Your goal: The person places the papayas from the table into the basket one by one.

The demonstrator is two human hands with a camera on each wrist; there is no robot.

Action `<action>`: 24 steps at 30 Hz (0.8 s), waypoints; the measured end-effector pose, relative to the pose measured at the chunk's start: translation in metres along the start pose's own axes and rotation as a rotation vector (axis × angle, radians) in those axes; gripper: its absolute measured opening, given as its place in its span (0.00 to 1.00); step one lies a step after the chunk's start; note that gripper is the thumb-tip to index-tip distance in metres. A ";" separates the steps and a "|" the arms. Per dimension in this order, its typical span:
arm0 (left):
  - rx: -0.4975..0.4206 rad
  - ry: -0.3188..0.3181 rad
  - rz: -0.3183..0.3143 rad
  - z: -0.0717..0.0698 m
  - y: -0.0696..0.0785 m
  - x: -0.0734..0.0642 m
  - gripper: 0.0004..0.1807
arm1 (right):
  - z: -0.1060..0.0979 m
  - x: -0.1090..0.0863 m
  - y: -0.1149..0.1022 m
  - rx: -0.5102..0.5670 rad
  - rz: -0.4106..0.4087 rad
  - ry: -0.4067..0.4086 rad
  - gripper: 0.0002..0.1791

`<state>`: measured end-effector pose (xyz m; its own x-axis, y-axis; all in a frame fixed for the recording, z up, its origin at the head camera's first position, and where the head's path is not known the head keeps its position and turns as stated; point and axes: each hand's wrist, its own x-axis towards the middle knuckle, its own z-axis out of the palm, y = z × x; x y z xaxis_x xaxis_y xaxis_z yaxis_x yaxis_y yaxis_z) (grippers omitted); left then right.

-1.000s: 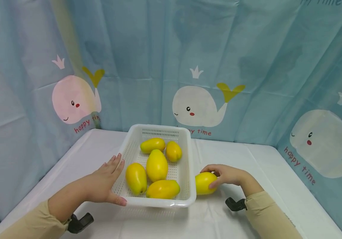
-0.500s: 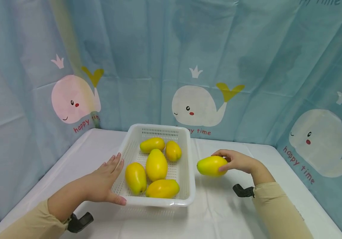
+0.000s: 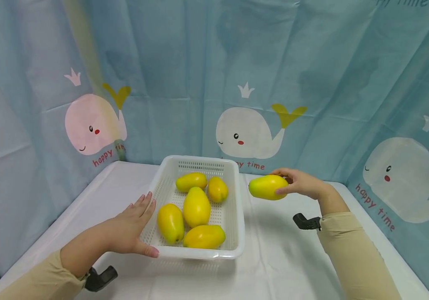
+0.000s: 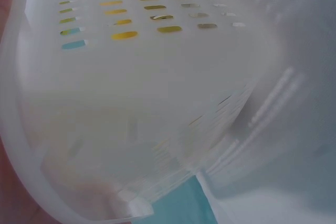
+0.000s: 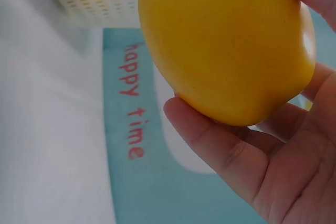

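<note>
My right hand [image 3: 304,183] grips a yellow mango [image 3: 268,187] with a greenish tip by its right end, holding it in the air right of the basket. In the right wrist view the thumb and fingers wrap round the mango's [image 5: 226,45] rounded end. My left hand [image 3: 132,229] lies along the left side of the white plastic basket [image 3: 241,225], fingers straight and spread, thumb on the front rim. Several yellow mangoes [image 3: 197,207] lie inside the basket. The left wrist view is filled by the basket's slotted outer wall [image 4: 157,72], with yellow showing through the slots.
A white cloth [image 3: 267,266] covers the table under the basket. Behind and at both sides hangs a blue curtain [image 3: 177,75] printed with whales. Each wrist carries a black camera mount, such as the right mount [image 3: 306,221].
My right hand has lifted the mango off the table beside the basket, moving up and slightly right. My left hand and the basket have stayed put.
</note>
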<state>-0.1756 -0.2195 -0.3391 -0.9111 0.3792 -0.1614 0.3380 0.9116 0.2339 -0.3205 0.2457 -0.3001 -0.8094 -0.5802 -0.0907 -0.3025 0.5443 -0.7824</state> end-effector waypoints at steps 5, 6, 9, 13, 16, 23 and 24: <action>0.001 -0.004 -0.002 0.001 0.000 0.001 0.72 | -0.005 0.011 -0.021 -0.038 -0.047 0.004 0.30; 0.005 -0.005 -0.004 0.001 0.000 0.001 0.72 | -0.005 0.013 -0.025 -0.049 -0.055 0.006 0.30; 0.017 -0.004 -0.008 0.000 0.001 0.001 0.72 | -0.004 0.022 -0.039 -0.089 -0.067 0.008 0.30; 0.024 0.002 -0.007 -0.002 0.002 0.000 0.72 | 0.002 0.033 -0.056 -0.137 -0.075 0.004 0.30; 0.020 0.005 -0.007 -0.002 0.003 0.000 0.72 | 0.011 0.042 -0.068 -0.160 -0.094 0.001 0.29; 0.015 0.011 -0.008 -0.001 0.003 0.000 0.72 | 0.038 0.067 -0.086 -0.202 -0.184 0.055 0.29; 0.021 0.012 -0.009 -0.001 0.002 0.000 0.72 | 0.042 0.071 -0.089 -0.206 -0.195 0.049 0.29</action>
<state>-0.1749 -0.2177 -0.3373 -0.9168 0.3691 -0.1523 0.3343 0.9182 0.2127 -0.3297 0.1310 -0.2632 -0.7475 -0.6590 0.0828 -0.5466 0.5395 -0.6404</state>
